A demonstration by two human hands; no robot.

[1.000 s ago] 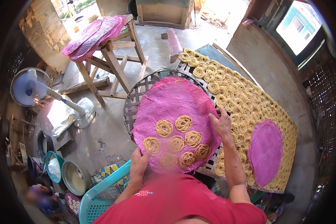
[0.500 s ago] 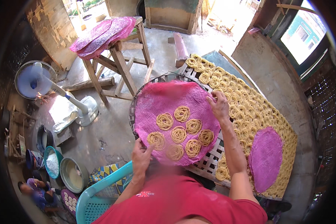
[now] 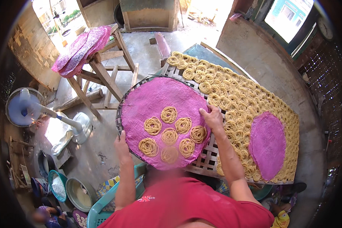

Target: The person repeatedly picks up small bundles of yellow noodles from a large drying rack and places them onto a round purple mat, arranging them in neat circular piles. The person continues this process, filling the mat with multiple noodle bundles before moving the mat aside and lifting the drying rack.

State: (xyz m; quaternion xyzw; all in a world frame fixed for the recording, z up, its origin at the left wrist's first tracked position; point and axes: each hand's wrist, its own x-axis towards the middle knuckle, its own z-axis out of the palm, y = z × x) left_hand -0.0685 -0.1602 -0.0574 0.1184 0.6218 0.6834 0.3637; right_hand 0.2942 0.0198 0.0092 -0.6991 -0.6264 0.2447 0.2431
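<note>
A round pink sheet lies over a round woven tray, whose dark rim shows along the left and far sides. Several coiled yellow noodle nests rest on the sheet's near half. At the tray's left rim is my left hand, closed around the edge, with its fingers partly hidden. My right hand pinches the pink sheet's right edge, thumb on top. Beside it, rows of noodle nests cover a slatted woven rack.
A second pink sheet lies on the rack's nests. More pink sheets are stacked on a wooden stand. A fan, basins and a turquoise chair are at left. Other people show at the lower corners.
My left hand has moved from the sheet's near-left edge outward to the tray's left rim. My right hand stays at the right edge. The sheet's far part now looks flatter. The view has shifted.
</note>
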